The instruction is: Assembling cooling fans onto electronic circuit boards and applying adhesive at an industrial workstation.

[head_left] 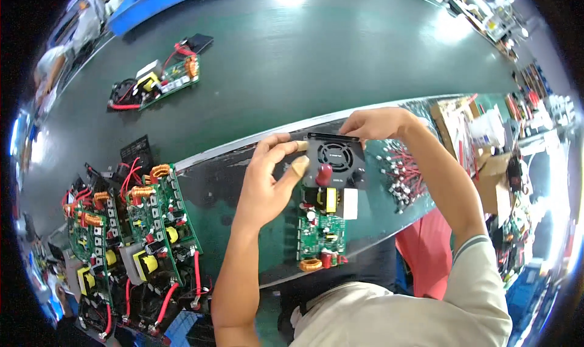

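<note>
The black panel with a round fan grille was near the centre of the frame, at the upper end of a green circuit board which lay over the worktop. The left hand was at the left edge of this panel, with its thumb and fingers spread apart; I could not tell if it gripped firmly. The right hand had its fingers bent around the upper right corner of the panel and gripped it there. To the right of the panel there was a pile of red and white wires. Several similar board assemblies stood close together in the lower left, and one single assembly lay well apart, in the upper left.
</note>
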### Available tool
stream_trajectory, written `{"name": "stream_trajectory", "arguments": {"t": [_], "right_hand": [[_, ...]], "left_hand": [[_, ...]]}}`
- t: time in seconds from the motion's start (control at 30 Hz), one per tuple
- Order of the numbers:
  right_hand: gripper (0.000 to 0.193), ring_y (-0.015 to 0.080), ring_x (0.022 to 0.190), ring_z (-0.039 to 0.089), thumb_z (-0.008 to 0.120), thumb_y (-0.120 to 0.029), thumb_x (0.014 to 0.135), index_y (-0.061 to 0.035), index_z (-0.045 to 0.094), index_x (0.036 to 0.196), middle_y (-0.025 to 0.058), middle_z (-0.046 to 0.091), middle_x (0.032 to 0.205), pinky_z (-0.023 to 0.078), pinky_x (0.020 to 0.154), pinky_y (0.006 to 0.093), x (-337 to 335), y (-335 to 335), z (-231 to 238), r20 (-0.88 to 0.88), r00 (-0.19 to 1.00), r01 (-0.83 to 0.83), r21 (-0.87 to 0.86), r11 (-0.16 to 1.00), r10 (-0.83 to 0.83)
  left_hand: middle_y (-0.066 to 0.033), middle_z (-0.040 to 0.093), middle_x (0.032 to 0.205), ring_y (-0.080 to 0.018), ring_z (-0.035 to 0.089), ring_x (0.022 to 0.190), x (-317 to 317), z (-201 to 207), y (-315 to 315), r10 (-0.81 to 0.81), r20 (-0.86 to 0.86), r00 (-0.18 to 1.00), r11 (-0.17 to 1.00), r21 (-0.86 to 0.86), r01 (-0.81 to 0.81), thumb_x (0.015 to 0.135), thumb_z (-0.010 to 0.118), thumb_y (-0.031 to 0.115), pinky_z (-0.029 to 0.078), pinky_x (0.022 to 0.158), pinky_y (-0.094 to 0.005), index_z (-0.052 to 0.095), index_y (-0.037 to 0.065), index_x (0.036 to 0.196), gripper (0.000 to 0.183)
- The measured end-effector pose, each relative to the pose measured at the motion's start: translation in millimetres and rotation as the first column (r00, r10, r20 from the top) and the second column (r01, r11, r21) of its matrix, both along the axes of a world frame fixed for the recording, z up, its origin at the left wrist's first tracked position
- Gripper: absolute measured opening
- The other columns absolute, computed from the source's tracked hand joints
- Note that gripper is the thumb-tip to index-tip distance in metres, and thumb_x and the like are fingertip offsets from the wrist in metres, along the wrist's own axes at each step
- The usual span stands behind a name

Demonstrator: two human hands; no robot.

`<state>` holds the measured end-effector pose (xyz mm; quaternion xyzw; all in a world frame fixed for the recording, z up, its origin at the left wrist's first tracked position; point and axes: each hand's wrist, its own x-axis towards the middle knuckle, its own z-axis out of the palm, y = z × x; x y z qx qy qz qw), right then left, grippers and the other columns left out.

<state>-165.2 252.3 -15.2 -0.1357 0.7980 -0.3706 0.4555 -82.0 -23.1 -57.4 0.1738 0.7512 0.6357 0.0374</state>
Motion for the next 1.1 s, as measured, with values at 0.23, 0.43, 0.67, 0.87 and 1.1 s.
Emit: {"name": "stream_trajectory", "arguments": {"t": [0.23,0.43,0.67,0.87,1.1], "right_hand": [[0.028,0.0087,0.072,0.058,0.053,-0.001,0.081,0.0023,0.069,0.105,0.0005,0.066,0.084,0.05,0.064,0.0258,10,16,-27,0.167,0.984,0.097,-0.233,0.968,-0.058],[0.017,0.0118,0.069,0.069,0.063,-0.009,0.084,0.001,0.068,0.097,0.0052,0.072,0.091,0.041,0.048,0.0213,16,22,-27,0.318,0.943,0.2,-0.305,0.931,-0.098],[0.014,0.008,0.058,0.059,0.068,-0.011,0.08,-0.0043,0.072,0.091,0.0004,0.071,0.075,0.037,0.046,0.0226,34,10,-21,0.04,0.978,0.209,-0.082,0.974,-0.206],[0.012,0.0084,0.054,0.052,0.066,-0.007,0.079,-0.006,0.075,0.087,-0.0008,0.066,0.068,0.039,0.047,0.0259,47,3,-27,-0.027,0.906,0.417,-0.101,0.903,-0.422],[0.019,0.038,0.079,0.066,0.069,-0.01,0.076,-0.0042,0.073,0.094,0.02,0.069,0.08,0.052,0.073,0.0404,58,9,-40,-0.711,0.665,0.249,-0.077,0.966,-0.228]], "left_hand": [[-0.0157,0.058,0.135,-0.0303,0.052,0.13,-7,32,24,-0.302,-0.435,0.849,0.928,-0.339,0.156,0.075,0.083,0.017,0.039,0.108,-0.0408,0.063,0.007,0.128,0.057],[-0.0055,0.07,0.095,-0.0079,0.063,0.086,-17,16,34,-0.035,-0.027,0.999,0.992,0.116,0.038,0.088,0.074,0.007,0.051,0.077,-0.024,0.063,-0.003,0.121,0.036],[-0.0067,0.07,0.094,-0.0097,0.065,0.085,-24,29,45,-0.063,-0.009,0.998,0.997,0.037,0.063,0.089,0.074,0.006,0.054,0.079,-0.025,0.064,-0.002,0.115,0.029],[-0.0067,0.069,0.092,-0.0092,0.064,0.085,-18,34,49,0.048,0.036,0.998,0.998,0.042,-0.05,0.087,0.076,0.006,0.054,0.078,-0.0255,0.063,-0.003,0.114,0.031],[-0.0046,0.067,0.096,-0.0099,0.063,0.089,-15,34,59,0.046,0.034,0.998,0.991,-0.127,-0.042,0.09,0.073,0.007,0.052,0.081,-0.0262,0.06,-0.001,0.118,0.033]]}}
